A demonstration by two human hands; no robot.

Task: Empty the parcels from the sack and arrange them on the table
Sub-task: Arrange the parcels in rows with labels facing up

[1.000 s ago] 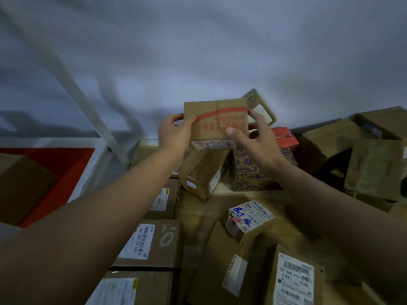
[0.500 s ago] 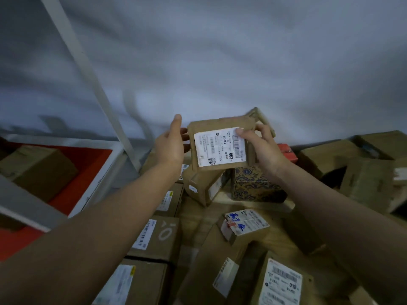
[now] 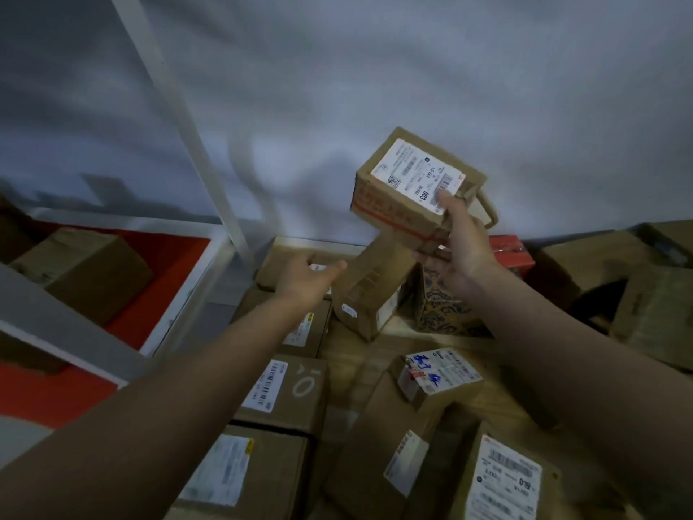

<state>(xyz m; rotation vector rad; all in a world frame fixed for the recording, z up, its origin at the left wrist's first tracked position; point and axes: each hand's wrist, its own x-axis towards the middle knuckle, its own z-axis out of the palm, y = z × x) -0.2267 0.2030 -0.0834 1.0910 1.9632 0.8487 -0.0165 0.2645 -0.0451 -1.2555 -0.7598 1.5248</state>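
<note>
My right hand (image 3: 463, 243) holds a small brown parcel (image 3: 397, 204) with red tape and a white label, raised and tilted above the back of the wooden table (image 3: 348, 354). My left hand (image 3: 309, 281) hangs open lower and to the left, apart from that parcel, over the parcels at the back. Several cardboard parcels lie on the table: a row at the left with one marked by a white logo (image 3: 296, 392), a small one with blue writing (image 3: 438, 377), and a leaning box (image 3: 369, 298). No sack is in view.
A blue-patterned box (image 3: 442, 313) and a red box (image 3: 512, 251) stand at the back under my right hand. More brown boxes (image 3: 652, 305) pile at the right. A white-framed rack (image 3: 180, 118) with red shelves holding boxes (image 3: 82, 272) stands at the left. A grey wall lies behind.
My left hand let go of the small parcel and dropped down to the left. My right hand lifted the parcel higher and to the right, tilting it.
</note>
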